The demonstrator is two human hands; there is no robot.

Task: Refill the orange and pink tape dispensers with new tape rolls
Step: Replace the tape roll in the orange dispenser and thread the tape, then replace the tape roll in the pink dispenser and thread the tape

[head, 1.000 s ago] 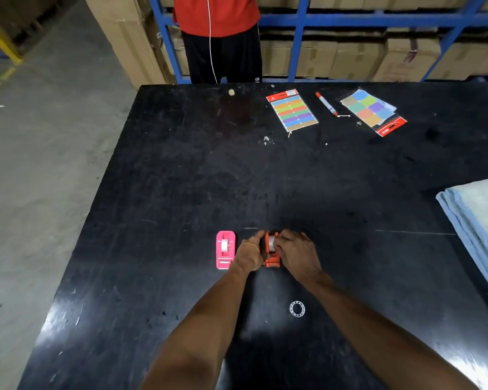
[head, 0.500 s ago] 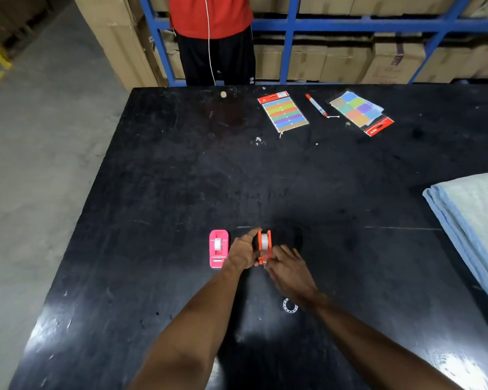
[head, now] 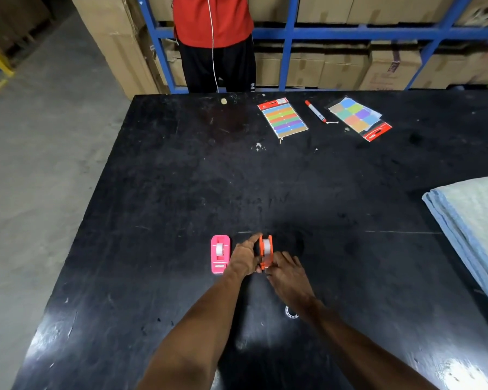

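Observation:
The orange tape dispenser (head: 266,250) stands on the black table (head: 181,192) with a white tape roll seated in it. My left hand (head: 244,258) grips its left side, forefinger along the top edge. My right hand (head: 286,273) pinches at its near end, by the cutter; the fingertips hide what they touch. The pink tape dispenser (head: 220,253) lies just left of my left hand, a white roll visible inside it. An empty tape core ring (head: 290,313) lies on the table under my right wrist, partly hidden.
At the far edge lie a pack of coloured label strips (head: 283,118), a red marker (head: 315,111) and a pack of coloured squares (head: 357,116). Folded blue-grey cloth (head: 471,220) covers the right edge. A person in a red shirt (head: 213,21) stands behind the table.
My right hand slid from the top of the orange dispenser down to its near end, uncovering the roll. The left hand kept its grip. The view shifted slightly.

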